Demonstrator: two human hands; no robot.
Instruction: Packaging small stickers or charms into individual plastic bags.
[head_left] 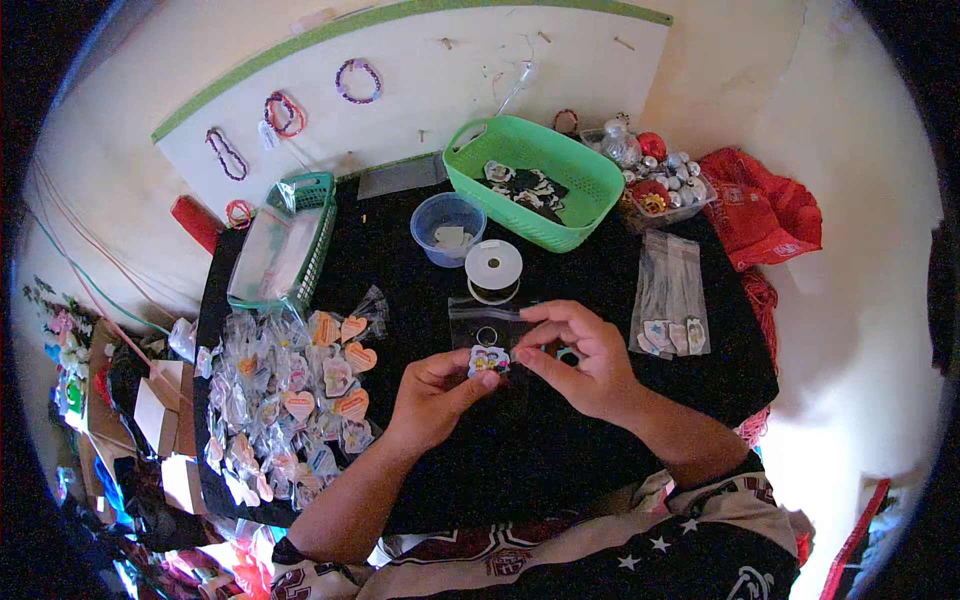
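Note:
Over the middle of the dark table, my left hand point(434, 394) grips a keychain point(489, 361) by its left edge, thumb in front. It is a flat white charm with colourful cartoon figures, and a metal split ring point(487, 336) stands above it. My right hand point(585, 362) is closed in a pinch at the charm's right edge, its upper fingers raised; the exact contact is small. Behind the hands lies a clear plastic bag point(468, 318), partly covered. A bit of teal shows through the gap in my right hand, too little to name.
Many bagged charms point(290, 400) cover the table's left side. Farther back stand a white spool point(494, 265), a blue tub point(424, 240), a light green basket point(590, 215) and a dark green basket point(318, 240). Packets point(670, 290) lie right, before a tray of baubles point(690, 190).

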